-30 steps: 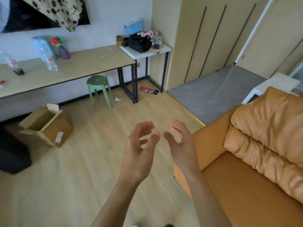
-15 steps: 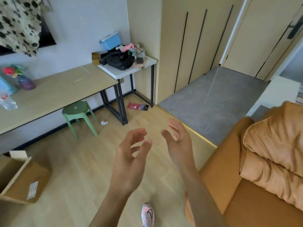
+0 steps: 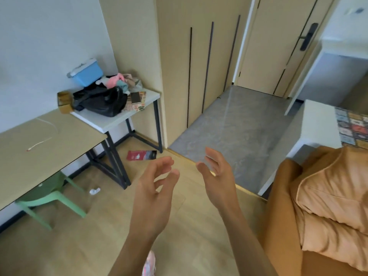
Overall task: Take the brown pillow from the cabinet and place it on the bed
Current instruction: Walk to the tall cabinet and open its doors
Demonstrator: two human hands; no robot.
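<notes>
Both hands are raised at the centre of the frame, empty, palms turned toward each other with a gap between them; the left hand [image 3: 153,194] has its fingers spread and loosely curled, and the right hand [image 3: 218,180] is likewise spread, touching nothing. The cabinet [image 3: 199,62], with tall beige doors split by dark vertical lines, stands closed at the upper centre; no brown pillow shows there. Two tan pillows [image 3: 334,208] lie stacked at the right edge on an orange-brown upholstered surface [image 3: 278,206]; I cannot tell whether either is the task's pillow. At the left, a white side table [image 3: 111,121] carries a black bag [image 3: 103,100] and a blue box [image 3: 86,73]; a green stool [image 3: 49,196] stands under the long desk [image 3: 39,156].
</notes>
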